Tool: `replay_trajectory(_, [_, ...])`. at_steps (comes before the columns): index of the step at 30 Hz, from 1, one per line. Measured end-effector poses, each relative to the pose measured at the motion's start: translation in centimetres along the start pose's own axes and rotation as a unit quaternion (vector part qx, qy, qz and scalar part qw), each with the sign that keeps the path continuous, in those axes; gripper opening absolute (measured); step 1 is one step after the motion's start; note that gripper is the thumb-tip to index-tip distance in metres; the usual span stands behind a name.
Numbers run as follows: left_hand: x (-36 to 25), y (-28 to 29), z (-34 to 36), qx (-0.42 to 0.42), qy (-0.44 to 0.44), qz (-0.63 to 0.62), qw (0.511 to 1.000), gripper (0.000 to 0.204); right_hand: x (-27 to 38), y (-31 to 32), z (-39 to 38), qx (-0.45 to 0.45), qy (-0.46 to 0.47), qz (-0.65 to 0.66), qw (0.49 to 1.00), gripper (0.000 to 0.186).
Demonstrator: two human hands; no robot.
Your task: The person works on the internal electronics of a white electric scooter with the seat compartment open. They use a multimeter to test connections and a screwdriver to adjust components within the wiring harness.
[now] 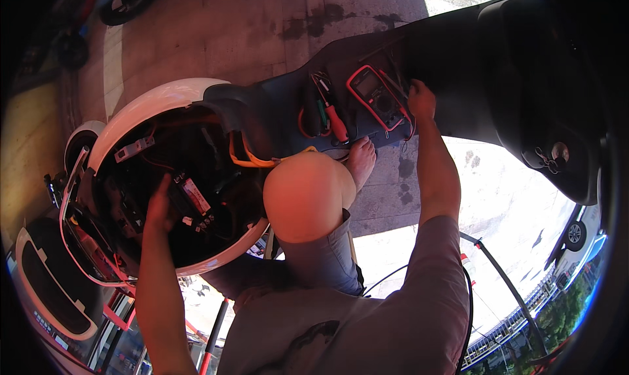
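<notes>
Grey shirt (386, 329) before dark panel (337, 61) and stained paving (242, 37) — left hand (159, 206), right hand (422, 101): grip I cannot tell.

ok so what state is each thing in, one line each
White-rimmed compartment: open, insides exposed
Multimeter: face up, display unreadable
Red-handled tool: lying down
Orange cable: bent, exposed
Keys: hanging by a round fitting, insertion unclear
Left hand: inside compartment, fingers partly hidden
Right hand: curled beside multimeter, grip unclear
</notes>
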State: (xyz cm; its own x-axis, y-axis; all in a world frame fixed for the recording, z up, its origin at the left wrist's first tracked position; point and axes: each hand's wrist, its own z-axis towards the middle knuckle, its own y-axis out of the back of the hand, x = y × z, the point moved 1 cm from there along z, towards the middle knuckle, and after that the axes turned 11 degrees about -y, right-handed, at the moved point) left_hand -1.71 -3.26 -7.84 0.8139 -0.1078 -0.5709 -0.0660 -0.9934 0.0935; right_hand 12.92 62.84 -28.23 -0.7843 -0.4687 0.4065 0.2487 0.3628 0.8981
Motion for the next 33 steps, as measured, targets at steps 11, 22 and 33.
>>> replay_trajectory(11, [0.6,0.7,0.1,-0.015,0.022,-0.020,0.999,0.062,4.0,-1.7,4.8,0.162,-0.062,-0.189,0.966,0.029])
replay_trajectory(22, [2.2,0.6,3.3,-0.007,-0.009,-0.113,0.993,0.053,19.9,15.8,-6.6,0.053,0.192,0.102,0.975,0.017])
replay_trajectory(33, [3.2,1.3,8.2,0.000,-0.017,-0.075,0.997,0.065,38.4,23.7,-27.4,0.130,0.270,0.492,0.817,0.015])
